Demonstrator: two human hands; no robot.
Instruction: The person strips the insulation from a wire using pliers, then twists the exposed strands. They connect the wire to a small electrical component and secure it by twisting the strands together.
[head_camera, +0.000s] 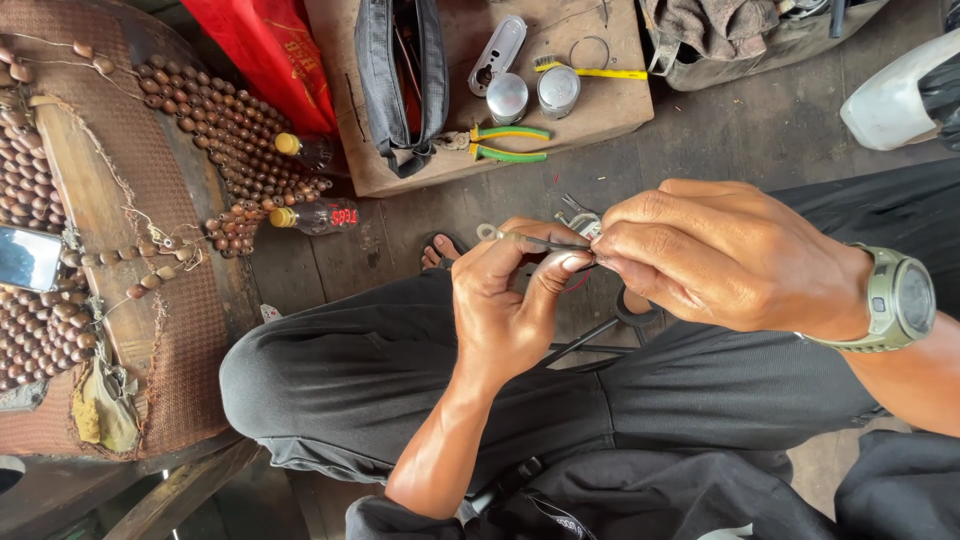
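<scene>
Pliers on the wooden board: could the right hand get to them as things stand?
Probably yes, once freed. The pliers lie open on the board with nothing over them, but the right hand is pinching a thin black cable together with the left hand.

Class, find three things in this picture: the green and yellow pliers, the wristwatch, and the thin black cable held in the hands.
pliers (508, 143), head view, on the handles.
wristwatch (903, 299), head view, on its case.
black cable (545, 242), head view, on the stretch between both hands.

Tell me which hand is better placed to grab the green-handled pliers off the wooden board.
Probably the right hand: it only pinches the wire end and metal connector. The left hand grips the thin black wire steady. The pliers lie above both.
</scene>
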